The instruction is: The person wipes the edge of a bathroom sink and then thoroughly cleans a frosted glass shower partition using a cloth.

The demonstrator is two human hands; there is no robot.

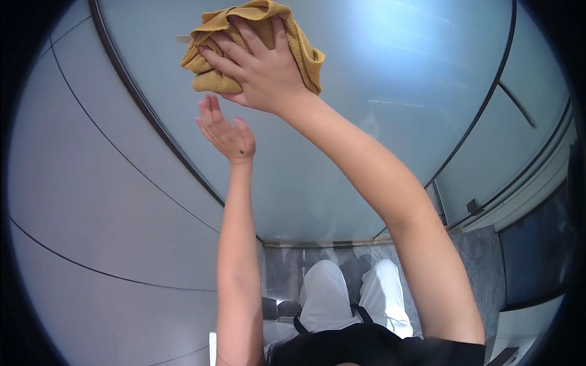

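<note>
A mustard-yellow cloth lies bunched against a large frosted glass panel in the upper part of the head view. My right hand presses on it with spread fingers, holding it to the glass. Folds of the cloth stick out around the fingers. Just below the cloth, my left hand is raised and holds nothing; its thumb stands apart from the fingers. Whether the left hand touches the glass, I cannot tell. A small pale piece pokes out at the cloth's left edge, its kind unclear.
Dark framing borders the glass on the left, beside pale wall panels with dark seams. To the right are another glass panel, a slim dark bar and a dark fitting. Grey marble-look flooring surrounds my white-trousered legs.
</note>
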